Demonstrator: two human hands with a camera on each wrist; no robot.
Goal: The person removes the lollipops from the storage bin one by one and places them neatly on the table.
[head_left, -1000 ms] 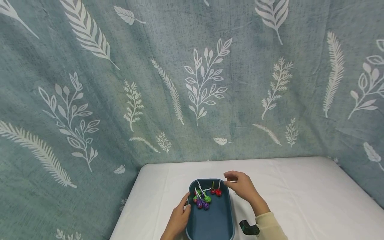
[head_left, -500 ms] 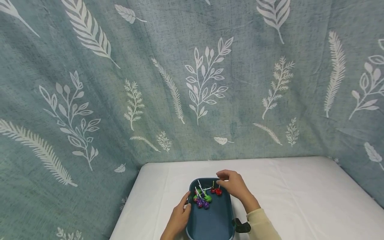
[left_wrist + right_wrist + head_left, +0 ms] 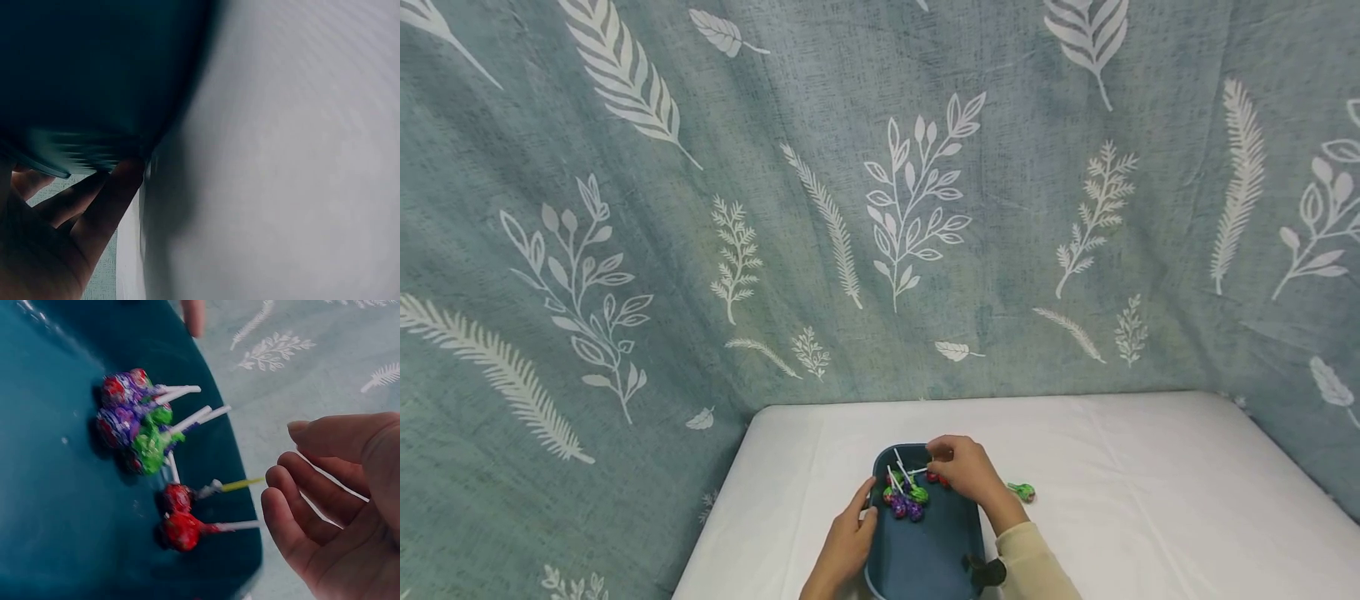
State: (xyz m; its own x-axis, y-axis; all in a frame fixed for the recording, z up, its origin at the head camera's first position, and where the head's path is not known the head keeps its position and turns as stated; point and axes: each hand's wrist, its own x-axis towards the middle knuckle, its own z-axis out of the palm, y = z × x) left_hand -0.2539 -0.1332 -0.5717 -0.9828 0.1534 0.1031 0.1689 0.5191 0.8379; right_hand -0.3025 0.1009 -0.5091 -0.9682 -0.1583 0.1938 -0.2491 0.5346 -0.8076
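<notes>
A dark teal plastic tray holds several wrapped lollipops. Purple ones and green ones cluster near its far left, sticks pointing up and away. Beside them lie two red lollipops, one with a yellow stick, partly hidden by my right hand in the head view. My right hand hovers over the tray's far right corner, fingers loosely curved around nothing, fingertips close to the red lollipops' sticks. At the tray's left side, my left hand touches the outer wall with fairly straight fingers.
Right of the tray, a green lollipop lies on the white-covered table, just past my right forearm. A black wrist device overlaps the tray's right edge. Behind the table hangs a leaf-patterned curtain.
My right hand has moved left over the tray's far right corner, covering the red lollipops' sticks. The green lollipop on the table has come into sight. My left hand stays at the tray.
</notes>
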